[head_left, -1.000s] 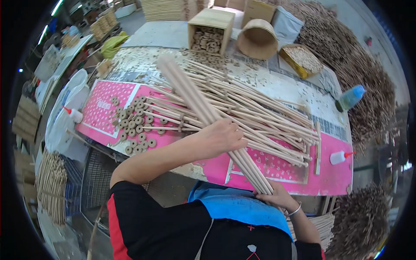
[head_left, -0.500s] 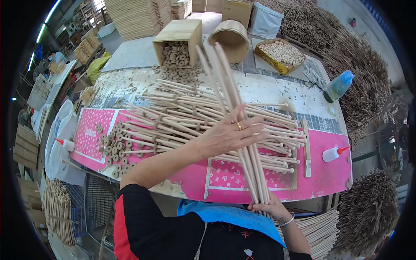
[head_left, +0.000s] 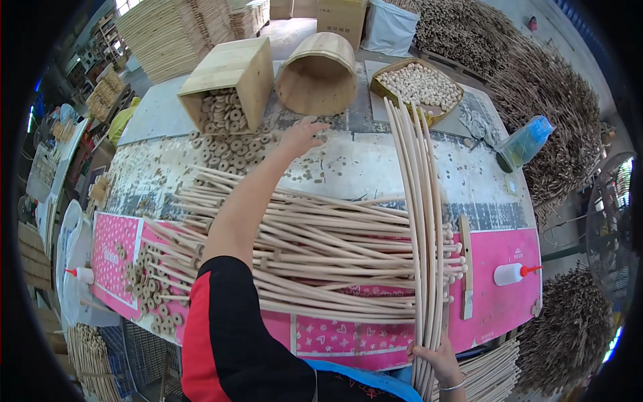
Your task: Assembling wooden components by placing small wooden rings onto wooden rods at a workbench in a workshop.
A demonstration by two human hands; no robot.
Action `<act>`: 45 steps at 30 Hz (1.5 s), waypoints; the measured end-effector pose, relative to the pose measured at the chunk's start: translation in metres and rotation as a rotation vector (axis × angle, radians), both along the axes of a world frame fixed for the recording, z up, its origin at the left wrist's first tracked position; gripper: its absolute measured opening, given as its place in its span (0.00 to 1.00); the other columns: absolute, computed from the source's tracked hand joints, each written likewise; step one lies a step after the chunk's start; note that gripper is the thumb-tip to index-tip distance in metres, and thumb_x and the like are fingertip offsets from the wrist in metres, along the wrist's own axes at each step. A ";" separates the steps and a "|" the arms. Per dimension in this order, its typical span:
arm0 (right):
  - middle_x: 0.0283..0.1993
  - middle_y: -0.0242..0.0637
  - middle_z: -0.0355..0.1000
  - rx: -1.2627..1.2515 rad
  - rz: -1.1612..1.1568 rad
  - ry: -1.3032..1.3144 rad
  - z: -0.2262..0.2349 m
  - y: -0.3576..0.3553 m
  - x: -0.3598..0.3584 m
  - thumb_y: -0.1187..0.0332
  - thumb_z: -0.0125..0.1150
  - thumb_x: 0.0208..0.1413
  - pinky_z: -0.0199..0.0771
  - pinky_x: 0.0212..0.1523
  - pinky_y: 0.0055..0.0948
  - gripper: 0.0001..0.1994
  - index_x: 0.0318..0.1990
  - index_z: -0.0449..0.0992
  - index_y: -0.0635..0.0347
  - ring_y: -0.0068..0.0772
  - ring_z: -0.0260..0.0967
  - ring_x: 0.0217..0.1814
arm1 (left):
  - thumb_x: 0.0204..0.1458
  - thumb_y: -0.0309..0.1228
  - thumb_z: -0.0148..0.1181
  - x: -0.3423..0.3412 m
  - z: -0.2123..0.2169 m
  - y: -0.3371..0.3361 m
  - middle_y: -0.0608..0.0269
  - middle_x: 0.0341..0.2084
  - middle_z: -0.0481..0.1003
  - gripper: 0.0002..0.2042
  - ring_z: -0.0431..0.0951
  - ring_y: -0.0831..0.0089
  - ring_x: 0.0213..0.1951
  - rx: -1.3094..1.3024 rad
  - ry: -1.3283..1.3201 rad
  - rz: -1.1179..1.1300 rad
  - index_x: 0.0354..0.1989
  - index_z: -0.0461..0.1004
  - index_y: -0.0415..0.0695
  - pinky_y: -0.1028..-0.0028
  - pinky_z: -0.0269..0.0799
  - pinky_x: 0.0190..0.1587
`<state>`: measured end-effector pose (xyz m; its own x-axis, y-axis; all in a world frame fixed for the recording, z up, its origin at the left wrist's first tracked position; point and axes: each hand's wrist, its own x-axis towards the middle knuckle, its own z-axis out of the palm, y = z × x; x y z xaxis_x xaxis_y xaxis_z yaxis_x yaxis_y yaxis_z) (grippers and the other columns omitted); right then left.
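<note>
At the lower right, my right hand (head_left: 439, 360) is closed round the bottom of a bundle of long thin wooden rods (head_left: 423, 221). The bundle rises across the table, its top ends near the tray of small wooden balls (head_left: 420, 86). My left hand (head_left: 305, 136) reaches far forward with fingers stretched out and nothing in them, just short of a round wooden bucket (head_left: 316, 84) lying on its side. Under my left arm spreads a pile of wooden rods (head_left: 321, 251), several with round knobs at their right ends. Small wooden discs (head_left: 231, 154) with holes lie left of that hand.
A square wooden box (head_left: 224, 70) lies tipped over, discs in its mouth. More discs (head_left: 151, 285) lie at the left edge. On the right are a wooden strip (head_left: 466, 268), a red-tipped white bottle (head_left: 509, 273) and a blue-topped container (head_left: 524, 144). Dense rod stacks (head_left: 542, 100) stand beyond.
My left hand has left the rod bundle and reached forward toward the bucket. The bundle in my right hand now stands straighter and farther right. The whole view has shifted.
</note>
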<state>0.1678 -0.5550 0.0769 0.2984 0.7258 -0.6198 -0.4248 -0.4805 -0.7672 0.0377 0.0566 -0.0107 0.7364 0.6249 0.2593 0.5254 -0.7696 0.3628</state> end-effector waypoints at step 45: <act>0.43 0.51 0.80 0.049 -0.008 -0.227 -0.003 0.030 -0.029 0.76 0.64 0.58 0.82 0.46 0.33 0.20 0.55 0.66 0.72 0.38 0.81 0.43 | 0.63 0.43 0.59 -0.002 0.037 -0.046 0.67 0.34 0.79 0.15 0.75 0.83 0.28 -1.598 -1.066 -0.040 0.51 0.74 0.47 0.85 0.58 0.17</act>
<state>0.1392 -0.5253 0.0741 0.4319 0.7507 -0.5000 -0.2423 -0.4375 -0.8660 0.0357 0.0108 0.0263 0.7018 0.6927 -0.1662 -0.3651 0.5502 0.7510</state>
